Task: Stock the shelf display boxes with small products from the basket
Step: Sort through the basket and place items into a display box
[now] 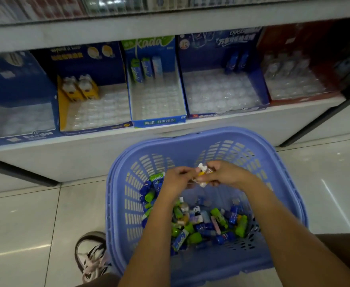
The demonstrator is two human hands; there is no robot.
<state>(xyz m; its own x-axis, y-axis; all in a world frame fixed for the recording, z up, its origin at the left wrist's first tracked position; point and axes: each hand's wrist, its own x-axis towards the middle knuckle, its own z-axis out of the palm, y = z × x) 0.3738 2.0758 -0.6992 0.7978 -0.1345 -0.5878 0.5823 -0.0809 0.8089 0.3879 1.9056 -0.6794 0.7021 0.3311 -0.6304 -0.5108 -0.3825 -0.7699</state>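
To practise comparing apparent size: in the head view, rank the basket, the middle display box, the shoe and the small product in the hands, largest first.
1. basket
2. display box, though farther from the camera
3. shoe, partly hidden by the basket
4. small product, pinched by left hand and right hand

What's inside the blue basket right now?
The basket holds a loose heap of small products, mostly green and blue. Above it, the left hand and right hand pinch a white and yellow item. The forearms hide part of the heap.
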